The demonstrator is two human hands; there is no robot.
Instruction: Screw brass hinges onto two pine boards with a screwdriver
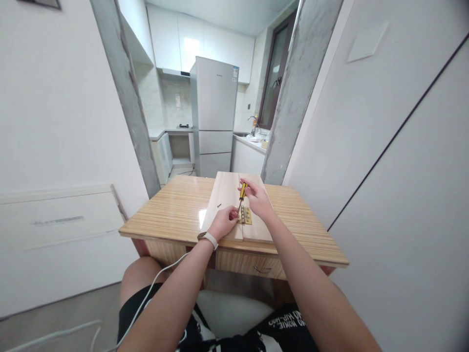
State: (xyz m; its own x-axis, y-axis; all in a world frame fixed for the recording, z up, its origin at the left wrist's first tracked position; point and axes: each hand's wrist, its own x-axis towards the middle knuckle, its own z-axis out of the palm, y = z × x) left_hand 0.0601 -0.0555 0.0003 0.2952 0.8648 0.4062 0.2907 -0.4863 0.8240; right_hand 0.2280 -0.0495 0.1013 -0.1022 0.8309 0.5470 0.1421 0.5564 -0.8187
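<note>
Nearest to us are our own knees in black shorts (pixel 154 313), with a white cable (pixel 146 293) running across the left thigh and a pale seat (pixel 230 305) between the legs. From there our two bare forearms reach up to the near edge of the tabletop (pixel 176 210).

Our right hand (pixel 258 199) is closed around the yellow-and-black handle of a screwdriver (pixel 242 192), fingers curled over its top, holding it nearly upright with the tip pointing down at a brass hinge (pixel 245 215). Our left hand (pixel 226 220), with a white band at the wrist (pixel 208 239), lies just left of the hinge; its fingertips are pressed together around the lower shaft of the screwdriver, though we cannot tell whether they also pinch a screw. The hinge lies flat across the seam between two pale wooden boards (pixel 227 195), close to their near end. The boards lie side by side along the middle of the tabletop, running from its near edge to its far edge. A small dark speck, possibly a screw (pixel 219 205), rests on the left board, a little apart from our left hand.

The tabletop has a striped wood grain and a drawer with a dark handle (pixel 260 270) under its near edge. Beyond its far edge, between two grey concrete pillars, a white refrigerator (pixel 214 117) stands below white cabinets, with a counter and tap (pixel 252 122) to its right.
</note>
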